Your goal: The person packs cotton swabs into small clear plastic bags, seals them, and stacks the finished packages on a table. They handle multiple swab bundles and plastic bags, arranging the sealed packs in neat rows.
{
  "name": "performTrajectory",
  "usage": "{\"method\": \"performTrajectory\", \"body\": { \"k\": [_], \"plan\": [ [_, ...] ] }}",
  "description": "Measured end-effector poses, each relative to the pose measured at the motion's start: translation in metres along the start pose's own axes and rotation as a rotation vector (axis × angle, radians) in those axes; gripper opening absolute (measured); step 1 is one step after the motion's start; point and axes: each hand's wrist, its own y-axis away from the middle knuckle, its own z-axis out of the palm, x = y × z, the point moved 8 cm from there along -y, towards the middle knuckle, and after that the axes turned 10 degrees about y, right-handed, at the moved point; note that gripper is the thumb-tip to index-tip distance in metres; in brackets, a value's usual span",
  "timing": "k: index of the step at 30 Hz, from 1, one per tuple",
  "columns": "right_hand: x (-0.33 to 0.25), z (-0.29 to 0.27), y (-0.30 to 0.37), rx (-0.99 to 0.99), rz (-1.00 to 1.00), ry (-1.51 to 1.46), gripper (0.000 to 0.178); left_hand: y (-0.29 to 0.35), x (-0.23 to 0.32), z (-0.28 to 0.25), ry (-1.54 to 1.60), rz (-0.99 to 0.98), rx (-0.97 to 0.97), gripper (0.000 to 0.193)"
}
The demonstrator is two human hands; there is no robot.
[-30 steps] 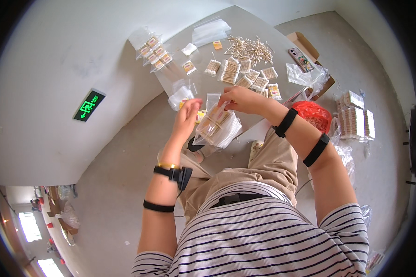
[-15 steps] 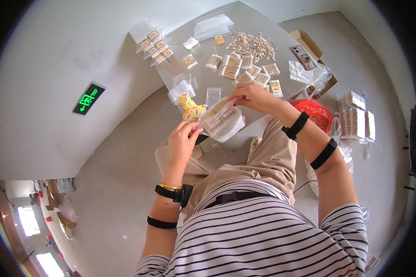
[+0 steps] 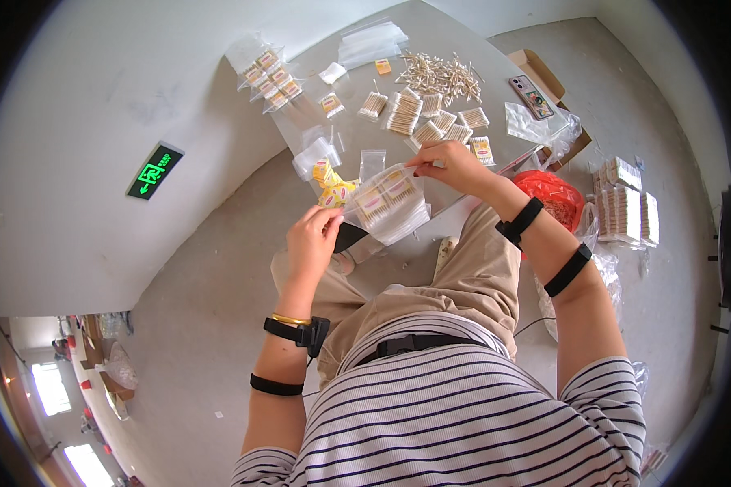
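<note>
My left fingers (image 3: 330,215) and right fingers (image 3: 419,165) pinch this clear, flat plastic bag (image 3: 404,223); uneven tugging could spill yellow-labelled swab packs (image 3: 374,201).

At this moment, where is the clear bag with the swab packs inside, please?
In the head view, the clear bag is slightly above the picture's centre, held between the left hand and the right hand, just right of the yellow pieces.

White shirt (image 3: 463,398) with dark stripes, tan trousers (image 3: 489,268), black buckled belt (image 3: 430,342). Two black straps (image 3: 276,385) circle each forearm; the left wrist also carries a gold bangle (image 3: 290,320) and a boxy black module (image 3: 317,334).
</note>
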Motion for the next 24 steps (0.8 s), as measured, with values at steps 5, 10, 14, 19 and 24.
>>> {"method": "performTrajectory", "body": {
  "k": [5,10,14,19,24],
  "plan": [
    [0.001,-0.005,0.004,0.045,-0.061,0.068,0.013,-0.012,0.009,-0.013,-0.044,0.099,-0.002,0.008],
    [-0.004,-0.007,0.009,0.076,-0.163,0.123,0.008,-0.020,0.000,-0.017,-0.073,0.083,-0.068,0.006],
    [-0.009,-0.008,0.011,0.112,-0.175,0.187,0.007,-0.020,-0.001,-0.016,-0.086,0.082,-0.061,0.006],
    [-0.011,-0.009,0.010,0.091,-0.155,0.160,0.006,-0.020,-0.004,-0.015,-0.069,0.073,-0.067,0.007],
    [-0.005,-0.005,0.008,0.066,-0.162,0.148,0.006,-0.023,-0.004,-0.013,-0.069,0.031,-0.120,0.010]
  ]
}}
